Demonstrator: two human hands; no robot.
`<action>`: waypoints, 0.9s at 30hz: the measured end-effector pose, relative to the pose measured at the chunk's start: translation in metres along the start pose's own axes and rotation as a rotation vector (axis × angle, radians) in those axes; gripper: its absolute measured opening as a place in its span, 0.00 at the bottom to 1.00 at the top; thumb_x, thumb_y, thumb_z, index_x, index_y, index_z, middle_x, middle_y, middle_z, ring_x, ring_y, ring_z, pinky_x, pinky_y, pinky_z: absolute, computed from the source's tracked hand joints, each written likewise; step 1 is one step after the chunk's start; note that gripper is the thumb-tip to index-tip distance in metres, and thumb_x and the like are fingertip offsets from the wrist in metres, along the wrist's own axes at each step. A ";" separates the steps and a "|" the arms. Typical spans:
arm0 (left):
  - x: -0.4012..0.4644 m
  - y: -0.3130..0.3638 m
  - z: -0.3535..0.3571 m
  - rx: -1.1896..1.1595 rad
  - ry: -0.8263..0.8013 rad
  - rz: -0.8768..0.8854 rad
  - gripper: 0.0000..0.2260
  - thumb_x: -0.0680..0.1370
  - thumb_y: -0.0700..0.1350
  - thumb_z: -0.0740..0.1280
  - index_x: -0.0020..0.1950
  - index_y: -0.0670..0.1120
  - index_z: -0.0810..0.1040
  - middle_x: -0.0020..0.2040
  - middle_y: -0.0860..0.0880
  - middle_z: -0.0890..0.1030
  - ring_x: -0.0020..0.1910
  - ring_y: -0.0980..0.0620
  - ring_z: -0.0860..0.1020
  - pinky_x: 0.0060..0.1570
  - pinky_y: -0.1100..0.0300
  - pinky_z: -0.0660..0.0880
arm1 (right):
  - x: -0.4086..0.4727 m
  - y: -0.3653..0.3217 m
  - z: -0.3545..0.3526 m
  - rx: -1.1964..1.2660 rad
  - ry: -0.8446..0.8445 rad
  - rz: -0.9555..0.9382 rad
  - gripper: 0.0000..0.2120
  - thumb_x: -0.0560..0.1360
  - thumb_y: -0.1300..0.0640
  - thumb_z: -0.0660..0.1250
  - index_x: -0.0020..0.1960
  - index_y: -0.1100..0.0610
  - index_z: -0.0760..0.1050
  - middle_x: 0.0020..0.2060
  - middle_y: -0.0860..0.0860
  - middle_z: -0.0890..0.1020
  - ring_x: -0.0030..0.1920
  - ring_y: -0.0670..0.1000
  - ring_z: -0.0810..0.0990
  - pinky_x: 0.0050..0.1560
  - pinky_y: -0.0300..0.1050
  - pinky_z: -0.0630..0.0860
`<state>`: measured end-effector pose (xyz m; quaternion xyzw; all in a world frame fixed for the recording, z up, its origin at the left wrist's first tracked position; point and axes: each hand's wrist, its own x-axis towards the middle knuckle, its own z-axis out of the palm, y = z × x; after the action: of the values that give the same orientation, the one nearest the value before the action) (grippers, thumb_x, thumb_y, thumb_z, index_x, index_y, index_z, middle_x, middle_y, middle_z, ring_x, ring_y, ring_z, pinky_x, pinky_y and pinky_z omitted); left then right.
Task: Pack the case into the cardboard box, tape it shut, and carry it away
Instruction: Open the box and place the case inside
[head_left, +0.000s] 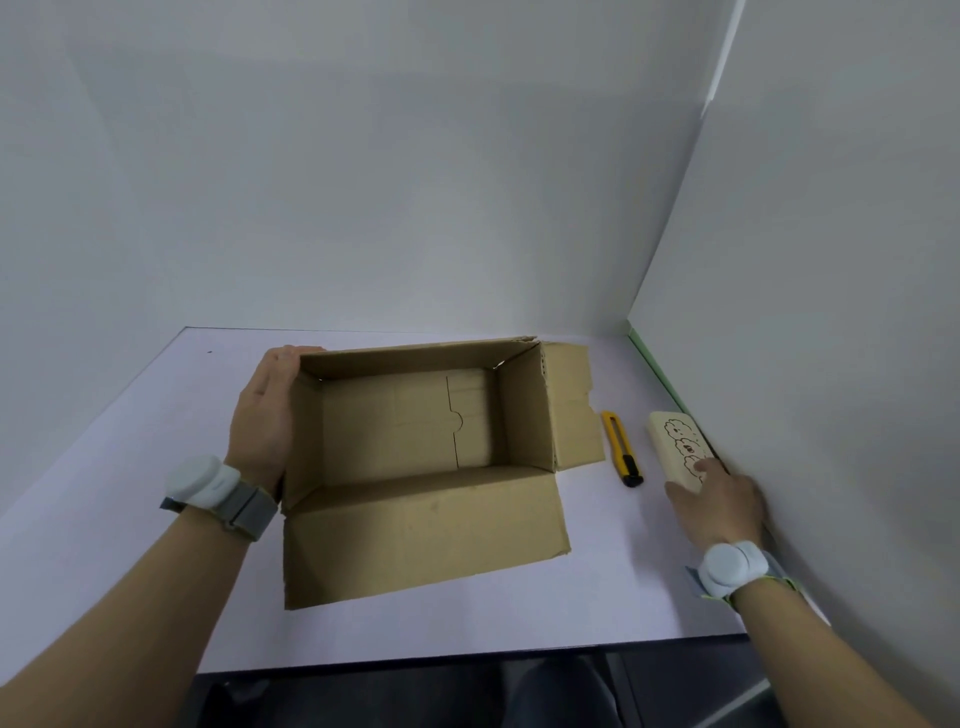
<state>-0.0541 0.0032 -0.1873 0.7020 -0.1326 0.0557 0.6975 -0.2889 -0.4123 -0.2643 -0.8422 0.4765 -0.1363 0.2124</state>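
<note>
Presently, case (678, 451): small, stiff, probably light; best taken by its long edges.
Right hand (719, 501): grip apart, fingertips touching the case.
Left hand (262, 421): flat, unclenched against the cardboard box (415, 415) wall.

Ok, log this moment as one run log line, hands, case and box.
stage: reaching for case | left hand: flat against cardboard box left wall | right hand: fingers on case, not lifted | box: open, empty | utility knife: on table
</note>
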 end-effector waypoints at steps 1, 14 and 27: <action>0.000 0.000 -0.001 -0.007 0.001 -0.005 0.18 0.82 0.60 0.57 0.57 0.55 0.83 0.52 0.61 0.84 0.49 0.68 0.80 0.51 0.63 0.71 | 0.001 0.001 0.001 0.010 0.001 -0.006 0.24 0.77 0.51 0.72 0.70 0.59 0.75 0.64 0.66 0.80 0.64 0.68 0.77 0.64 0.58 0.76; 0.007 -0.002 0.001 0.014 0.026 -0.013 0.16 0.85 0.57 0.55 0.53 0.57 0.83 0.49 0.65 0.84 0.49 0.68 0.79 0.51 0.68 0.73 | -0.008 -0.011 -0.003 0.270 0.130 -0.142 0.24 0.78 0.51 0.72 0.71 0.56 0.71 0.62 0.66 0.80 0.60 0.67 0.78 0.58 0.61 0.79; 0.005 -0.006 -0.001 -0.024 0.006 0.001 0.18 0.85 0.57 0.57 0.59 0.50 0.83 0.55 0.56 0.84 0.56 0.56 0.80 0.58 0.58 0.73 | -0.045 -0.075 -0.049 0.505 0.253 -0.454 0.24 0.78 0.47 0.73 0.70 0.41 0.69 0.63 0.47 0.74 0.63 0.55 0.76 0.63 0.56 0.76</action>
<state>-0.0473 0.0036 -0.1913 0.6935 -0.1315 0.0567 0.7061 -0.2775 -0.3503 -0.1860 -0.8239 0.2510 -0.3966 0.3175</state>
